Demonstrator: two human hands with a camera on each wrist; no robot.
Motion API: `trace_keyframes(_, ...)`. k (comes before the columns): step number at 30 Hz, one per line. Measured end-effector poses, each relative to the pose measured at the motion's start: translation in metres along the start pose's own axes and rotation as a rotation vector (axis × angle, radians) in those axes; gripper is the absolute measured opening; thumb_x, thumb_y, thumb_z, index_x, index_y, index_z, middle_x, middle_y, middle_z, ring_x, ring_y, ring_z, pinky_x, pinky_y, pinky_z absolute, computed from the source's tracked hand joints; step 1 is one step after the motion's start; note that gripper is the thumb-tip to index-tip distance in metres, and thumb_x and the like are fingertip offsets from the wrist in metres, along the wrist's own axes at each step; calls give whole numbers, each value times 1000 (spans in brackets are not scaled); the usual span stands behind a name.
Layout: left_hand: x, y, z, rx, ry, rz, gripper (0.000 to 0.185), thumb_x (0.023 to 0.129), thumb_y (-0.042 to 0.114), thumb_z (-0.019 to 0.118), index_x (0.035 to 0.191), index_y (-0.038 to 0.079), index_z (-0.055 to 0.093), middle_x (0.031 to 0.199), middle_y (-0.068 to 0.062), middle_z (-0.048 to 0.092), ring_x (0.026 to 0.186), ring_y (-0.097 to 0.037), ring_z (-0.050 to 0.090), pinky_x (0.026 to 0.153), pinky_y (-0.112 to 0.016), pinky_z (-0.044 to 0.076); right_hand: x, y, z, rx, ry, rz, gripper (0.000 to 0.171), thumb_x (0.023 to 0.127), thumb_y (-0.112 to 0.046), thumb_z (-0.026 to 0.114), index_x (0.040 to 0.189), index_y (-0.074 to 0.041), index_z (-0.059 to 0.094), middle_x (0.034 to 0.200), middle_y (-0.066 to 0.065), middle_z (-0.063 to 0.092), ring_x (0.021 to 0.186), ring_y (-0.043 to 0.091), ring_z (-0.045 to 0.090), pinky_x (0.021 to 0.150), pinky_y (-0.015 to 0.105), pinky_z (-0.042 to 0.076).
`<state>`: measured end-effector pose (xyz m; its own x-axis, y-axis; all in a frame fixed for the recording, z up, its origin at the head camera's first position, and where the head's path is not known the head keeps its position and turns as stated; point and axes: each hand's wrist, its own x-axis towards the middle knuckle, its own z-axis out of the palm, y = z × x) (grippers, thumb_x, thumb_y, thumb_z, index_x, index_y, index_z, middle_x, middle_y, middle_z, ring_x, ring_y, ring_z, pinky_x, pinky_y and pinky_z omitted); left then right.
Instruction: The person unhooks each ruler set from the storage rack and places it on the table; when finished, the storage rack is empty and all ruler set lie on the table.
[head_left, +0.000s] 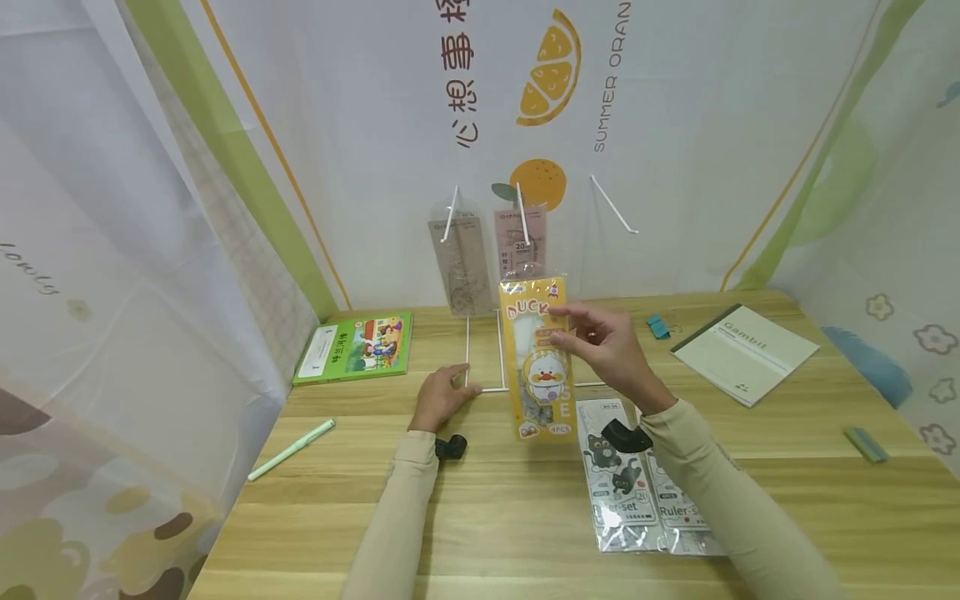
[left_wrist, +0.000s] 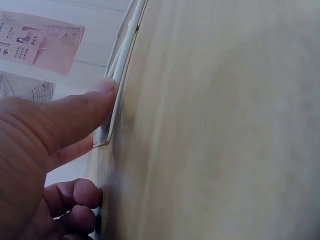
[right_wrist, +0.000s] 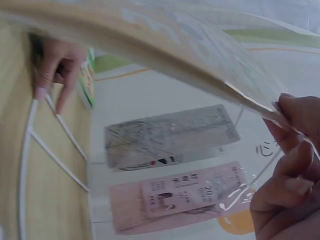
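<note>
My right hand [head_left: 609, 348] pinches the right edge of a yellow duck-print stationery packet [head_left: 545, 379], holding it upright in front of a white wire display rack [head_left: 491, 389]. At the rack's front left base corner, my left hand [head_left: 441, 398] grips the wire between thumb and finger, as the left wrist view also shows at the thumb [left_wrist: 85, 112]. A grey ruler packet [head_left: 459, 267] hangs on the rack's left hook and a pink packet [head_left: 517, 229] on the middle one. The right hook [head_left: 613, 204] is bare. The duck packet hides part of the base.
Two cat-print ruler-set packets [head_left: 617, 479] lie by my right forearm. A green book [head_left: 360, 346] and a pale green pen [head_left: 292, 450] are at left. Rightward are a teal binder clip [head_left: 657, 326], a notebook [head_left: 744, 354] and a small grey-green block [head_left: 866, 444].
</note>
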<state>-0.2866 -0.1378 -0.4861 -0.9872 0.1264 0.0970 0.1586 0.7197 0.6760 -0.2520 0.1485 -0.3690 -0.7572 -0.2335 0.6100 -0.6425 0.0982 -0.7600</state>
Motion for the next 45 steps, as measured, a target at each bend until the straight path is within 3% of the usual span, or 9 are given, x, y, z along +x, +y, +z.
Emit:
trace_keyframes(3, -1, 0, 0, -6, -1, -2, 51, 91, 29, 75, 133, 3, 64, 137, -21, 61, 129, -43, 55, 108, -56, 44, -15, 4, 0, -7, -67, 77, 33, 88, 5, 72, 121, 2, 69, 73, 5, 57, 55, 7, 43, 47, 20, 37)
trace_keyframes(6, -1, 1, -1, -1, -1, -1, 51, 90, 29, 75, 133, 4, 64, 138, -22, 61, 129, -44, 54, 108, -57, 43, -32, 10, 2, -6, -119, 167, 33, 89, 2, 72, 122, 2, 68, 87, 10, 67, 56, 7, 44, 49, 18, 39)
trace_keyframes(10, 0, 2, 0, 15, -2, -1, 52, 91, 30, 75, 134, 4, 64, 137, -22, 61, 128, -44, 55, 108, -56, 44, -55, 13, 7, -33, -145, 350, 34, 89, -6, 76, 122, 0, 68, 98, 14, 70, 63, 8, 51, 56, 19, 44)
trace_keyframes(13, 1, 1, 0, 21, 0, 1, 52, 90, 30, 76, 134, 4, 64, 136, -23, 61, 126, -43, 57, 107, -55, 45, -69, 15, 9, -27, -157, 519, 38, 89, -12, 77, 124, 0, 67, 87, 10, 65, 68, 8, 54, 59, 21, 46)
trace_keyframes(19, 2, 1, 0, 14, 8, -1, 52, 90, 30, 77, 134, 4, 64, 135, -23, 62, 125, -43, 57, 106, -55, 46, -87, 26, 16, -3, -160, 776, 43, 87, -17, 79, 124, -1, 66, 72, -1, 59, 55, 6, 37, 49, 20, 32)
trace_keyframes(31, 2, 1, 1, 19, 5, 4, 51, 90, 29, 77, 133, 4, 64, 135, -23, 62, 126, -43, 57, 107, -56, 45, -101, 41, 28, -16, -169, 841, 37, 81, -7, 80, 115, 4, 69, 64, -2, 59, 64, 11, 52, 53, 21, 36)
trace_keyframes(34, 3, 1, 1, 13, 5, -1, 52, 90, 29, 77, 134, 4, 64, 137, -22, 61, 127, -43, 56, 108, -55, 44, -101, 43, 30, -43, -174, 832, 35, 81, -7, 80, 113, 4, 70, 63, -3, 56, 61, 10, 48, 52, 20, 34)
trace_keyframes(38, 2, 1, 0, 16, 0, -1, 52, 90, 30, 77, 134, 5, 64, 138, -22, 61, 128, -43, 55, 108, -56, 44, -101, 44, 31, -134, -188, 807, 31, 81, -7, 80, 110, 1, 71, 62, -3, 51, 56, 9, 42, 49, 19, 32)
trace_keyframes(45, 1, 1, 0, 20, -4, 4, 51, 91, 30, 76, 134, 4, 64, 138, -22, 61, 129, -44, 54, 108, -56, 44, -101, 43, 32, -352, -247, 748, 26, 83, -13, 80, 107, -7, 75, 67, 0, 51, 57, 12, 44, 49, 22, 34)
